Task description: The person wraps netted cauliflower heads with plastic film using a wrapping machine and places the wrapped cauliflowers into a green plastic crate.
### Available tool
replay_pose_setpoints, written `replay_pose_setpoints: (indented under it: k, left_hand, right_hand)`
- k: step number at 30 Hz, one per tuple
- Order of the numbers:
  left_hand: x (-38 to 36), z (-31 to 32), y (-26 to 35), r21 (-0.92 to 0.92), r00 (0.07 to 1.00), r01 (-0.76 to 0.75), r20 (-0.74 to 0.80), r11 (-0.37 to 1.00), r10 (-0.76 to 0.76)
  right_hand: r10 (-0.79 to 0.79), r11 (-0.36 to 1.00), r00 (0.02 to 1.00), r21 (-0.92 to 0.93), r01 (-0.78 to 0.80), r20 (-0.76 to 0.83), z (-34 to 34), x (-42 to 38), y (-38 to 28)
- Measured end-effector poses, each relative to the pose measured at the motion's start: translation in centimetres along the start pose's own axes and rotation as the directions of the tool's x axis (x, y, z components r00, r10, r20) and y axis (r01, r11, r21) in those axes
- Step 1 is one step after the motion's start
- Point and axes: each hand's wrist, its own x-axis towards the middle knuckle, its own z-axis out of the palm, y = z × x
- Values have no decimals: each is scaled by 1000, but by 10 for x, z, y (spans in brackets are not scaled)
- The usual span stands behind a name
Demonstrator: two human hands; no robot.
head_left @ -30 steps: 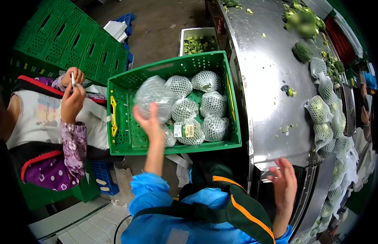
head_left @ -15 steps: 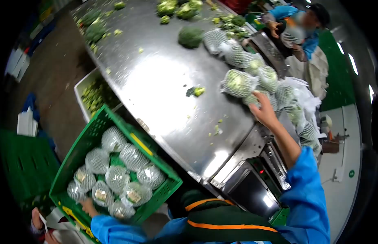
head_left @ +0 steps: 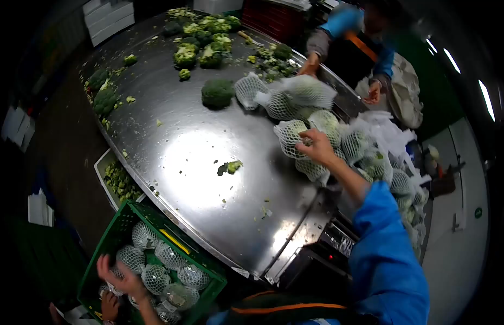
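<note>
My right hand [head_left: 321, 148] is at the near edge of a pile of netted heads. Its fingers and thumb close on the side of a pale green vegetable head in a white foam net [head_left: 288, 137], which rests on the steel table [head_left: 252, 189]. More netted heads [head_left: 354, 146] lie against it and behind it. My left hand [head_left: 124, 280], slightly blurred, is raised over the green crate [head_left: 206, 300] with its fingers spread and nothing in them. Inside the crate are several netted, film-wrapped heads [head_left: 155, 278].
Another person's hand [head_left: 109, 305] is at the crate's near left side. Across the table, a co-worker's hand [head_left: 310, 65] reaches toward the netted heads. Broccoli [head_left: 217, 93] and trimmings [head_left: 230, 167] lie on the steel. A white bin of scraps [head_left: 119, 179] stands below the table edge.
My left hand has risen from the heads in the crate and opened. My right hand has moved left onto the nearest netted head. The co-worker opposite has leaned in over the pile.
</note>
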Motion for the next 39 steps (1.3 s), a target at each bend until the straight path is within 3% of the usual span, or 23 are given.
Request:
replay_pose_setpoints:
  k: [2,4,6,7,9,10,11,13,16,19,20,21,23,25,26,27,29,30,31,33,35,37,39]
  left_hand:
    - [6,60,77,-614,980,24,171,789,103]
    - [4,104,178,-861,853,274,423,429,306]
    - [-3,124,287,-788,557,535,600,304,574]
    - [-15,144,331,-769,394,590,542,249,742]
    - [-44,146,406,-476,-205,746,502,466,841]
    - [-77,150,429,-652,-138,655,393,381,909]
    - [-93,139,446,-607,-273,601,456,520,847]
    - [-170,166,461,-944,96,251,244,213,965]
    - [-192,127,480,-824,-127,321,451,467,884]
    - [-173,88,465,-735,-171,275,597,620,784]
    - [-165,83,445,-856,17,56,515,514,857]
    - [-156,77,423,-896,175,-194,370,401,912]
    - [-147,62,394,-570,140,-722,435,393,889]
    - [-169,70,382,-535,143,-739,470,409,871]
    - [-181,73,387,-517,164,-748,464,416,871]
    - [-190,81,389,-520,167,-744,464,420,870]
    - [-191,89,395,-635,198,-580,497,509,845]
    - [-182,91,394,-607,111,-397,713,688,693]
    - [-161,76,397,-500,-15,-66,866,864,500]
    - [-138,58,383,-471,-149,176,855,865,496]
    - [-105,45,389,-508,-223,492,711,707,667]
    - [-71,28,435,-623,-80,578,599,527,797]
    - [-68,43,483,-811,164,466,473,355,865]
  right_hand:
    - [-152,976,985,146,163,-85,-47,-57,-10]
    - [-331,936,934,80,344,-136,-102,-127,-33]
    - [-452,892,887,-19,452,-96,-144,-188,-35]
    - [-472,881,879,-62,468,-67,-158,-215,-30]
    - [-362,922,928,-183,342,-91,-174,-263,-11]
    - [-309,929,943,-249,272,-123,-178,-283,3]
    - [-263,927,952,-313,205,-157,-178,-301,20]
    - [-169,961,962,-251,113,-214,-164,-332,72]
    - [-24,997,954,-76,2,-300,-142,-369,115]
    - [291,955,744,230,-187,-601,-149,-408,93]
    - [368,930,688,239,-280,-625,-153,-432,88]
    - [531,828,668,151,-541,-521,-147,-464,91]
    - [700,523,565,-225,-822,-435,-119,-508,86]
    - [682,484,578,-316,-816,-448,-74,-521,91]
    - [656,555,611,-265,-789,-444,-62,-515,93]
    - [636,617,635,-205,-760,-439,-56,-510,93]
    - [722,658,552,167,-735,-417,-57,-509,93]
    - [765,633,538,257,-730,-354,-65,-516,93]
    - [777,621,551,523,-585,-306,-72,-527,91]
    - [758,547,610,732,-405,-229,-106,-545,73]
    - [651,634,675,737,-233,-347,-158,-554,60]
    - [446,737,728,675,32,-522,-209,-543,58]
    - [613,558,586,815,155,-531,-230,-518,92]
